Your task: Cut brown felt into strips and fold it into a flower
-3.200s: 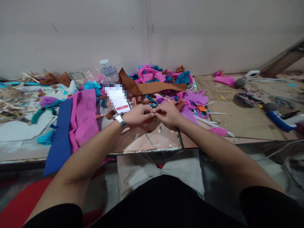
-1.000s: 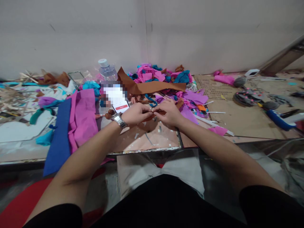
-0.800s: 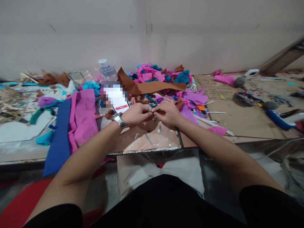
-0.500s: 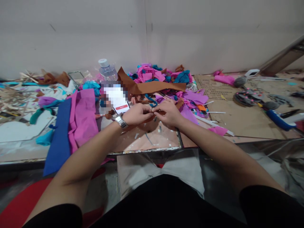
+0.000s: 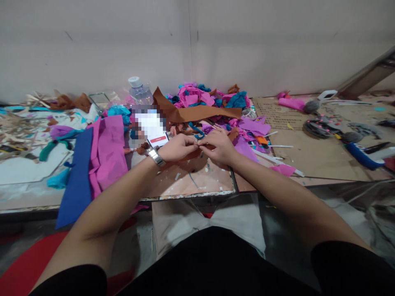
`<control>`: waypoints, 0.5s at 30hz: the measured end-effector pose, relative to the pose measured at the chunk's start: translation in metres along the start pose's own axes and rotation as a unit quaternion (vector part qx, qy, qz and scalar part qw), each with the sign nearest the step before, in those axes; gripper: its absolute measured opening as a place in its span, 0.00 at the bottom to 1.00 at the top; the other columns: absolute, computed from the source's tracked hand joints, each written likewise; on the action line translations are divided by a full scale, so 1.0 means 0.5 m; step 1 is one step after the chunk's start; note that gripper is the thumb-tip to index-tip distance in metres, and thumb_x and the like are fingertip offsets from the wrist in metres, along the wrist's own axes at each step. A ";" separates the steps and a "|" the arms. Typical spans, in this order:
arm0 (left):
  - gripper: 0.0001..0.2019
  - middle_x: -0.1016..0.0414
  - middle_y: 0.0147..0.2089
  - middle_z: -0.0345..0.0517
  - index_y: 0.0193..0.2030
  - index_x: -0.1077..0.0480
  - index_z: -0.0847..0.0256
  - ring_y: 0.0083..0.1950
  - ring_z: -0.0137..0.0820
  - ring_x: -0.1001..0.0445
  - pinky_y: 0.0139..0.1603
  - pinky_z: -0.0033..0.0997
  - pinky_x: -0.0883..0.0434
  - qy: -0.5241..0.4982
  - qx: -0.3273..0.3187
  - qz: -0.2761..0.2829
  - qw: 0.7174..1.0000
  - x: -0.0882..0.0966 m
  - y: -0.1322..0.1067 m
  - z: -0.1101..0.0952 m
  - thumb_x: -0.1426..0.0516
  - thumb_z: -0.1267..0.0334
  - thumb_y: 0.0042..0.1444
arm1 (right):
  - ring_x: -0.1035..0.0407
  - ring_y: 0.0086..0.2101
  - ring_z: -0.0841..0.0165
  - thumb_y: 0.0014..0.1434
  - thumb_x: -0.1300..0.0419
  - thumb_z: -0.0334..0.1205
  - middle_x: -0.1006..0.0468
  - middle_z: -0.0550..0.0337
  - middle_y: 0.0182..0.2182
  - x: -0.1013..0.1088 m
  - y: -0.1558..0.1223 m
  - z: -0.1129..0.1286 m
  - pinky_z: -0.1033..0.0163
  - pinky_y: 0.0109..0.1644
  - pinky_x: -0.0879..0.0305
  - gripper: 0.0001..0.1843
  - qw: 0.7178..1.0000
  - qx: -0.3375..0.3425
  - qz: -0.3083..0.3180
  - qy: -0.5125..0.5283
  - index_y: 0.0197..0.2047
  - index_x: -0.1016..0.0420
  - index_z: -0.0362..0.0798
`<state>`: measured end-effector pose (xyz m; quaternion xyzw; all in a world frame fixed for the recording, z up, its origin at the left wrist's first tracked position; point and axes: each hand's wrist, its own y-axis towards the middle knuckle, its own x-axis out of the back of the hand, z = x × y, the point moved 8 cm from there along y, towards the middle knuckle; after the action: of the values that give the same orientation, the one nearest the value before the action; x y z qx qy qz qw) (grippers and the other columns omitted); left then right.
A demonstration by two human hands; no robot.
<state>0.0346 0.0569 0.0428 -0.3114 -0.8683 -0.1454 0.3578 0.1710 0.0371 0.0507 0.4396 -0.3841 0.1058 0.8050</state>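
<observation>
My left hand point(image 5: 178, 149), with a metal watch on the wrist, and my right hand point(image 5: 219, 147) meet just above the near part of the worktable point(image 5: 185, 187). Thumbs and fingertips of both are pinched together on a strip of brown crepe paper point(image 5: 194, 156). Most of that strip is hidden under my fingers. Behind them a longer brown crepe paper strip point(image 5: 206, 114) lies across a heap of pink and teal scraps point(image 5: 197, 95). Beside my left hand lies a lit phone point(image 5: 159, 140), partly blurred out.
Pink crepe paper point(image 5: 111, 144) and a blue sheet point(image 5: 75, 172) lie to the left, the blue one hanging over the table edge. A capped plastic bottle point(image 5: 140, 92) stands at the back. On the right, cardboard point(image 5: 277, 135) carries a pin holder point(image 5: 321, 126) and white sticks point(image 5: 279, 161).
My fingertips have shifted very slightly where they pinch the brown strip. Everything else stays in place.
</observation>
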 end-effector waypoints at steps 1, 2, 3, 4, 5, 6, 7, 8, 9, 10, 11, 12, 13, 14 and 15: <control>0.20 0.19 0.35 0.44 0.39 0.19 0.64 0.35 0.32 0.27 0.40 0.30 0.34 -0.007 0.000 0.003 1.000 0.000 0.001 0.001 0.47 0.52 0.66 | 0.26 0.43 0.59 0.66 0.36 0.40 0.13 0.61 0.38 0.002 0.000 0.002 0.47 0.56 0.46 0.05 1.000 0.003 -0.004 -0.002 0.40 0.18 0.53; 0.19 0.18 0.36 0.44 0.39 0.19 0.63 0.36 0.32 0.26 0.41 0.30 0.33 -0.016 -0.001 0.006 1.000 -0.001 0.001 0.001 0.46 0.52 0.66 | 0.26 0.42 0.59 0.66 0.36 0.40 0.13 0.61 0.38 0.004 0.000 0.004 0.47 0.56 0.46 0.05 1.000 0.007 -0.009 -0.004 0.40 0.18 0.52; 0.19 0.18 0.36 0.45 0.39 0.19 0.63 0.37 0.32 0.25 0.41 0.30 0.32 -0.026 -0.002 0.009 1.000 -0.001 0.001 0.000 0.46 0.52 0.66 | 0.26 0.42 0.59 0.66 0.36 0.40 0.13 0.61 0.38 0.006 0.000 0.007 0.47 0.56 0.46 0.05 1.000 0.011 -0.013 -0.006 0.41 0.18 0.52; 0.18 0.17 0.37 0.45 0.39 0.19 0.63 0.37 0.32 0.24 0.42 0.30 0.32 -0.037 -0.002 0.012 0.999 -0.001 0.001 0.000 0.46 0.52 0.66 | 0.25 0.42 0.59 0.66 0.36 0.40 0.13 0.62 0.39 0.008 0.000 0.008 0.47 0.56 0.46 0.05 1.000 0.015 -0.016 -0.006 0.41 0.18 0.52; 0.18 0.17 0.38 0.45 0.39 0.19 0.63 0.38 0.32 0.24 0.42 0.30 0.31 -0.048 0.001 0.015 0.999 -0.001 0.001 0.000 0.46 0.53 0.65 | 0.25 0.42 0.59 0.66 0.36 0.40 0.13 0.62 0.39 0.009 0.000 0.010 0.47 0.56 0.46 0.05 1.000 0.018 -0.016 -0.006 0.41 0.18 0.52; 0.18 0.16 0.38 0.45 0.39 0.19 0.63 0.38 0.33 0.23 0.43 0.30 0.30 -0.058 0.003 0.018 0.998 -0.002 0.001 0.000 0.45 0.53 0.65 | 0.25 0.43 0.60 0.66 0.36 0.41 0.13 0.62 0.39 0.009 0.001 0.011 0.47 0.56 0.46 0.05 1.000 0.021 -0.014 -0.005 0.42 0.18 0.52; 0.18 0.16 0.39 0.45 0.40 0.19 0.63 0.39 0.33 0.23 0.43 0.30 0.30 -0.067 0.006 0.021 0.998 -0.003 0.001 0.001 0.45 0.53 0.65 | 0.25 0.43 0.59 0.67 0.37 0.41 0.13 0.61 0.39 0.008 0.001 0.012 0.47 0.56 0.46 0.05 1.000 0.023 -0.011 -0.004 0.42 0.18 0.53; 0.17 0.16 0.39 0.45 0.40 0.19 0.63 0.39 0.33 0.22 0.44 0.30 0.29 -0.074 0.008 0.025 0.997 -0.003 0.001 0.001 0.45 0.53 0.64 | 0.25 0.43 0.59 0.67 0.37 0.41 0.13 0.61 0.39 0.007 0.001 0.012 0.47 0.56 0.46 0.06 1.000 0.023 -0.005 -0.004 0.42 0.18 0.53; 0.17 0.16 0.40 0.46 0.40 0.19 0.63 0.40 0.33 0.22 0.45 0.30 0.29 -0.082 0.009 0.029 0.996 -0.005 0.001 0.001 0.45 0.53 0.64 | 0.25 0.43 0.59 0.67 0.37 0.41 0.13 0.61 0.40 0.006 0.001 0.012 0.47 0.56 0.47 0.06 1.000 0.022 0.000 -0.004 0.42 0.18 0.53; 0.17 0.16 0.41 0.46 0.40 0.19 0.63 0.41 0.34 0.22 0.46 0.30 0.29 -0.089 0.010 0.034 0.995 -0.006 0.001 0.002 0.45 0.54 0.64 | 0.26 0.44 0.59 0.68 0.38 0.42 0.13 0.60 0.40 0.005 0.001 0.011 0.46 0.56 0.47 0.07 1.000 0.021 0.004 -0.005 0.42 0.18 0.53; 0.17 0.16 0.41 0.46 0.41 0.19 0.63 0.41 0.34 0.21 0.47 0.31 0.28 -0.094 0.012 0.038 0.995 -0.007 0.000 0.003 0.45 0.54 0.63 | 0.26 0.44 0.59 0.68 0.38 0.42 0.13 0.60 0.40 0.004 0.001 0.011 0.46 0.57 0.47 0.07 1.000 0.019 0.007 -0.006 0.42 0.18 0.53; 0.16 0.16 0.41 0.46 0.41 0.19 0.63 0.41 0.34 0.21 0.47 0.31 0.28 -0.097 0.016 0.037 0.994 -0.007 0.000 0.004 0.45 0.55 0.63 | 0.26 0.44 0.59 0.68 0.38 0.42 0.13 0.60 0.40 0.004 0.001 0.010 0.46 0.57 0.48 0.07 1.000 0.019 0.009 -0.008 0.42 0.18 0.53; 0.16 0.16 0.41 0.46 0.40 0.19 0.63 0.41 0.34 0.21 0.47 0.31 0.29 -0.098 0.021 0.030 0.994 -0.006 0.001 0.006 0.45 0.56 0.63 | 0.26 0.44 0.59 0.68 0.39 0.42 0.13 0.60 0.40 0.004 0.000 0.011 0.46 0.57 0.48 0.07 1.000 0.020 0.009 -0.010 0.43 0.18 0.53; 0.16 0.16 0.40 0.46 0.40 0.19 0.63 0.40 0.34 0.22 0.46 0.31 0.29 -0.098 0.025 0.019 0.995 -0.003 0.001 0.009 0.45 0.55 0.62 | 0.26 0.44 0.59 0.69 0.39 0.42 0.13 0.60 0.40 0.004 0.000 0.011 0.46 0.57 0.48 0.07 1.000 0.023 0.008 -0.012 0.43 0.18 0.53; 0.17 0.17 0.39 0.46 0.39 0.19 0.64 0.39 0.33 0.23 0.46 0.31 0.29 -0.096 0.029 0.007 0.995 0.001 0.001 0.011 0.45 0.54 0.63 | 0.26 0.44 0.59 0.69 0.39 0.42 0.13 0.60 0.40 0.005 0.000 0.013 0.46 0.57 0.48 0.08 1.000 0.027 0.006 -0.014 0.43 0.18 0.53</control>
<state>0.0316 0.0602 0.0392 -0.3192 -0.9003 -0.0877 0.2826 0.1692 0.0317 0.0543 0.4606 -0.3949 0.1145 0.7867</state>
